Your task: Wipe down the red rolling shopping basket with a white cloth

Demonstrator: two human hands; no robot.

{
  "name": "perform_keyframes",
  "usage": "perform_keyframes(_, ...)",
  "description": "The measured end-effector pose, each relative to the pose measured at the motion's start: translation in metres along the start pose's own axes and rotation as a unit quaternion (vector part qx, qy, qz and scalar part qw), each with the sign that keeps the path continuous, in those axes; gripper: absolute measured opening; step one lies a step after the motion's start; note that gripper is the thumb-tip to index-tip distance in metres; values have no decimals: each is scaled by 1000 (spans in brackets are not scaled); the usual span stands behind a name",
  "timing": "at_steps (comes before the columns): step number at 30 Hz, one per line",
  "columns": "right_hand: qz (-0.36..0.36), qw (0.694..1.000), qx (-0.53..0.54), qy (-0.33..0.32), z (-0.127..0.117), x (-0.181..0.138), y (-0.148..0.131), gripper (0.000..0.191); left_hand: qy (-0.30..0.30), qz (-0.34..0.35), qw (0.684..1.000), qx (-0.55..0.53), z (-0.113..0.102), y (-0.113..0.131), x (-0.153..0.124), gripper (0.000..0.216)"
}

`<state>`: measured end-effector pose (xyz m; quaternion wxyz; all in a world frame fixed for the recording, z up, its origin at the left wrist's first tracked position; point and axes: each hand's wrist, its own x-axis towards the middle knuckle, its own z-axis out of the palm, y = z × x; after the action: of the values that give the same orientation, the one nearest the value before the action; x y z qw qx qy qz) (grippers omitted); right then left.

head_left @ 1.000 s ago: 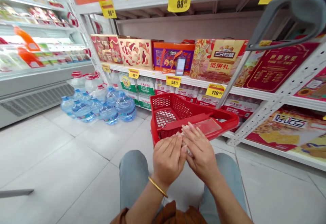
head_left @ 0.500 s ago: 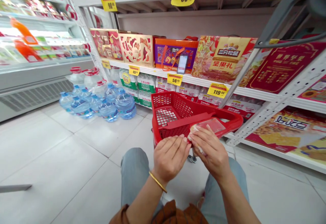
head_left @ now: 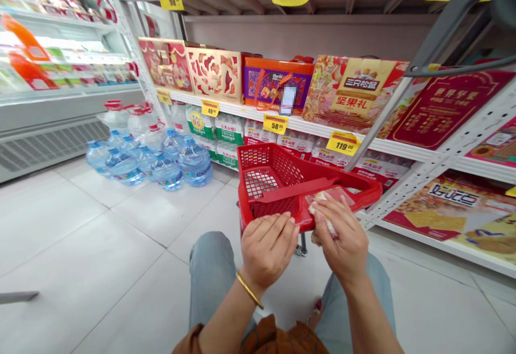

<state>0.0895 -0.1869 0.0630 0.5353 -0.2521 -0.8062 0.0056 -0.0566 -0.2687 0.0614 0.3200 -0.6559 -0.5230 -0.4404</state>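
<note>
My left hand (head_left: 267, 247) hovers just in front of a red shopping basket (head_left: 282, 182), its fingers curled in with nothing showing in them. A gold bangle sits on that wrist. To its right, my right hand (head_left: 341, 238) is closed around a small clear-wrapped snack packet (head_left: 324, 219), held at the basket's near rim. The two hands are a little apart. Inside the basket I see only its mesh floor. My knees in blue jeans are below the hands.
Gift boxes (head_left: 282, 88) with yellow price tags fill the shelf (head_left: 306, 125) ahead. Packs of bottled water sit under it. Large water jugs (head_left: 161, 160) stand on the white tile floor at left beside a chiller cabinet (head_left: 52, 123). A grey trolley handle (head_left: 443, 26) crosses the upper right.
My hands were joined together over the packet. The right hand has carried it right and up to the basket rim, while the left stayed put.
</note>
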Motion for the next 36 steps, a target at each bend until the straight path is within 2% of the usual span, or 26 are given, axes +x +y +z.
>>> perform_keyframes(4,-34,999,5,-41,7,0,-21,26,-6,-1,1000,-6,-1,-1,-2,15)
perform_keyframes(7,-60,997,3,-56,10,0,-25,27,-3,7,1000,-15,-3,-3,-3,16)
perform_keyframes(18,-88,996,-29,-21,9,4,-16,20,3,32,999,-15,-3,-10,-5,18)
perform_keyframes(23,-68,997,-35,-7,6,5,-10,21,4,26,999,-22,-3,-10,-5,17)
perform_keyframes(30,3,999,-33,15,-3,4,9,17,3,13,1000,-22,-4,-7,-4,16)
perform_keyframes(33,20,999,-30,16,-3,4,8,16,0,1,1000,-23,-4,-5,-3,15)
perform_keyframes(36,8,999,-39,11,0,4,-2,17,3,-12,1000,-19,-4,-4,-2,14)
